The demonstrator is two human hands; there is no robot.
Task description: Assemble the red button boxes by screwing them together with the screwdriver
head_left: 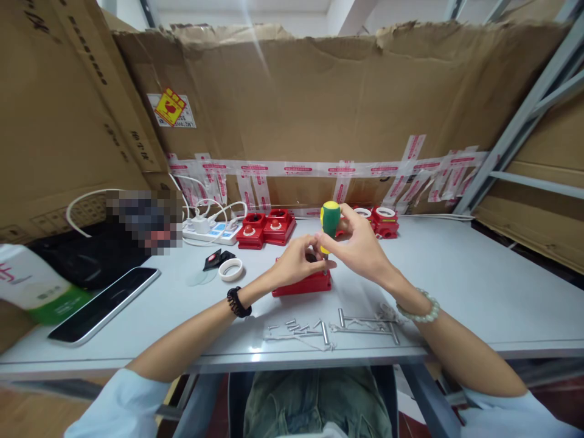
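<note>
In front of me on the table lies a red housing (301, 286), partly covered by my hands. My right hand (360, 249) is wrapped round a screwdriver (331, 222) with a green and yellow handle, held upright with its tip down at the housing's right end. My left hand (298, 261) rests on top of the housing, its fingers pinched close to the screwdriver's shaft. What those fingers hold is hidden. Several screws (296, 326) and thin metal rods with short cross pieces (325, 333) lie nearer to me, with white string among them.
Red housings (264, 228) stand at the back left, and more (385, 222) with white rings behind my right hand. A white ring (230, 269) and black parts (218, 258) lie left. Further left are a power strip (212, 232), a phone (104, 304) and a tissue pack (43, 286). Cardboard (296, 103) walls the back.
</note>
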